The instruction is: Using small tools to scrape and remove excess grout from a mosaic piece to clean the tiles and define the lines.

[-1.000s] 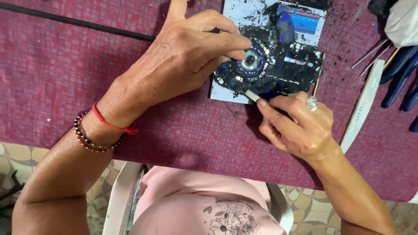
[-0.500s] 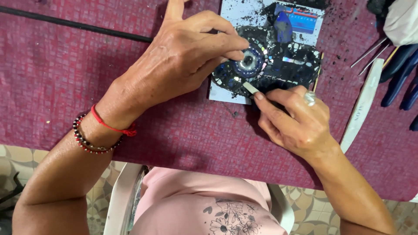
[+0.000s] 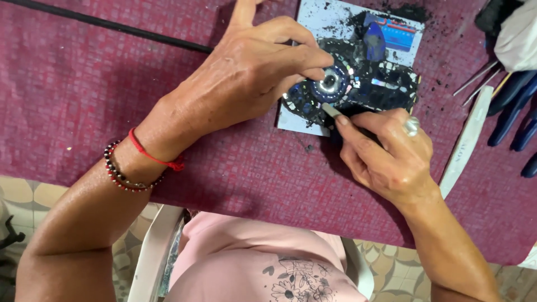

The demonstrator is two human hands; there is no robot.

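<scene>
A small square mosaic panel (image 3: 341,22) with shiny dark and blue pieces lies on the maroon tablecloth (image 3: 84,95). My left hand (image 3: 251,72) rests over its left side, fingertips pressing beside a round ring-shaped piece (image 3: 330,83). My right hand (image 3: 386,151), with a ring on one finger, pinches a thin grey blade-like tool (image 3: 331,110) whose tip touches the panel's lower edge below the round piece. Black crumbs lie on and around the panel.
A black cord (image 3: 106,25) runs across the cloth at upper left. At the right lie a white strip (image 3: 467,140), thin metal picks (image 3: 475,78), blue glove fingers (image 3: 512,112) and a white bag (image 3: 520,39). The table edge runs close to my pink shirt.
My right hand and its tool have crept slightly left and up along the panel's lower edge. My left hand has stayed put.
</scene>
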